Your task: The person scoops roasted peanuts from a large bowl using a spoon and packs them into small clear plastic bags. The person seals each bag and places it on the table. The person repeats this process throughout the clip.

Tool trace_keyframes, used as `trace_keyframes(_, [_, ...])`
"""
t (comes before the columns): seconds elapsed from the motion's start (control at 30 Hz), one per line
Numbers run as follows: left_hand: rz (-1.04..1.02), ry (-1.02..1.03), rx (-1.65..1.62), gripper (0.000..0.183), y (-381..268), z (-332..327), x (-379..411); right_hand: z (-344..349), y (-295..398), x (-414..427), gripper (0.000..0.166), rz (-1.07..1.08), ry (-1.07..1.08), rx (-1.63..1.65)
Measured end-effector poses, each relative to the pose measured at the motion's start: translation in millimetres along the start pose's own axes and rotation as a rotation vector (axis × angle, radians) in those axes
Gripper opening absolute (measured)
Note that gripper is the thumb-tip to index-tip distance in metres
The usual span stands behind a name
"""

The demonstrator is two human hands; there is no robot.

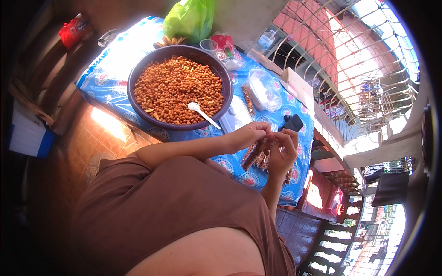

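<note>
Over the right part of the table, my left hand (251,135) and my right hand (282,151) meet with pinched fingertips. Between them they hold the top end of a narrow clear plastic packet of peanuts (253,158), which hangs down at a slant. My fingers hide its upper end. Several similar filled packets (264,161) lie on the table below, partly covered by my right hand. To the left stands a large purple basin (132,100) heaped with reddish-brown peanuts (176,86). A white plastic spoon (203,115) rests on the peanuts, its handle crossing the rim.
A blue flowered tablecloth (224,165) covers the table. Beyond my hands are a black phone-like device (292,123), a clear plastic tub (264,90) and a white lid (237,114). Behind the basin sit a green plastic bag (190,20) and a clear cup (208,45). A barred window (331,58) borders the right.
</note>
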State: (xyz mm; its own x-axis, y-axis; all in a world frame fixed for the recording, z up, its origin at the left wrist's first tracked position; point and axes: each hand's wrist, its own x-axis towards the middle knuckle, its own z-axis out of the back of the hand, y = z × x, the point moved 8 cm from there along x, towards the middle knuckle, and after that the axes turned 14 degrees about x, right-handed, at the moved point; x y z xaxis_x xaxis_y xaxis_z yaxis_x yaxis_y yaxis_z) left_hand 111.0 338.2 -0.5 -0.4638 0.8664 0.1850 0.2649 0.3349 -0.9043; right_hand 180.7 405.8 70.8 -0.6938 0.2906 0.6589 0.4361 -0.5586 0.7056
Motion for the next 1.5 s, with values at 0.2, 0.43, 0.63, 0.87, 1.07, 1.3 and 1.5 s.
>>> trace_keyframes(0.2, [0.004,-0.002,-0.081,0.010,8,-5,-2,4,-3,0,0.009,-0.098,-0.003,0.109])
trace_keyframes(0.43, [-0.027,0.023,-0.067,0.008,5,-8,-5,9,-1,0,0.010,-0.071,-0.084,0.221])
trace_keyframes(0.63, [0.043,0.070,-0.014,0.007,-6,-19,-20,29,-2,4,0.010,-0.060,-0.252,0.366])
trace_keyframes(0.87, [-0.032,0.074,-0.014,0.009,-5,-17,-18,33,5,7,0.010,-0.003,-0.264,0.382])
trace_keyframes(1.07, [-0.030,0.099,-0.090,0.010,3,-24,-13,42,-11,7,0.010,-0.063,-0.316,0.526])
trace_keyframes(1.3, [-0.106,0.088,0.172,0.017,2,-21,15,51,-11,17,0.010,-0.066,-0.168,0.205])
trace_keyframes(1.5, [-0.034,0.111,0.162,0.019,15,-40,31,82,-28,17,0.012,-0.025,-0.306,0.171])
